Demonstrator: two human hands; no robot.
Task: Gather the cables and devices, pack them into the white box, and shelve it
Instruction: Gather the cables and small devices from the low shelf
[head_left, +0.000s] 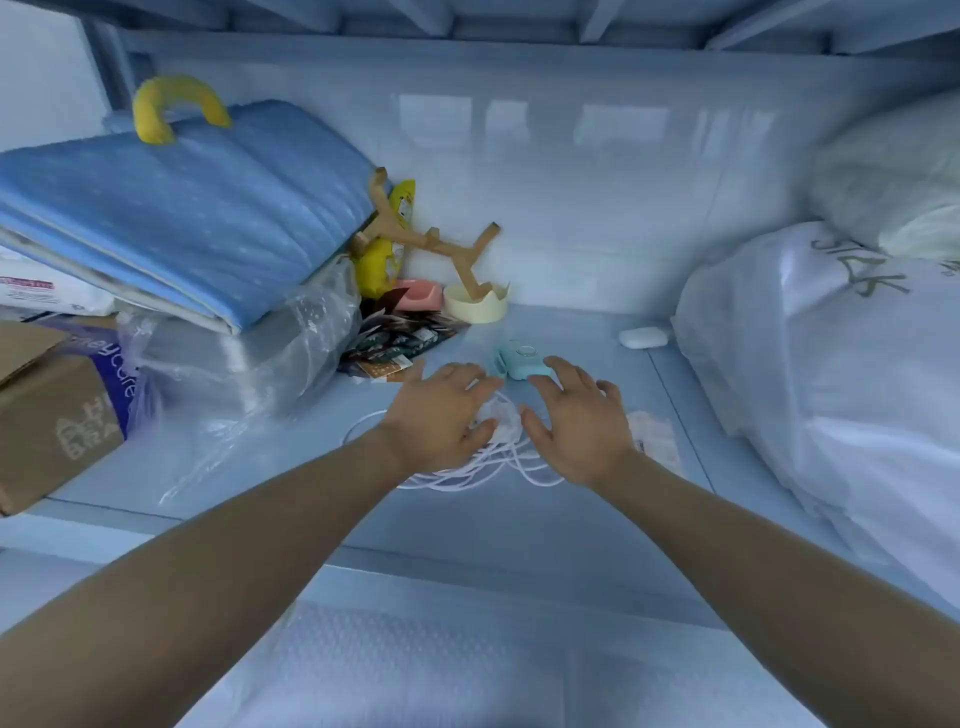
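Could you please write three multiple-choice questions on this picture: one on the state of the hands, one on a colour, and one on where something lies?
1. How are the left hand and the right hand held over the white cables?
A) both open, fingers spread
B) both clenched into fists
C) each pinching a cable lifted high

2. What colour is the small device just beyond the fingertips?
A) red
B) teal
C) black

3. Where does the small white case lie?
A) between the two hands
B) under the left hand
C) beyond the right hand, near the white bag

Answers:
1 A: the fingers of both hands are straight and spread, curled round nothing.
2 B: its shell is pale teal.
3 C: it sits apart from both hands, by the bag's edge.
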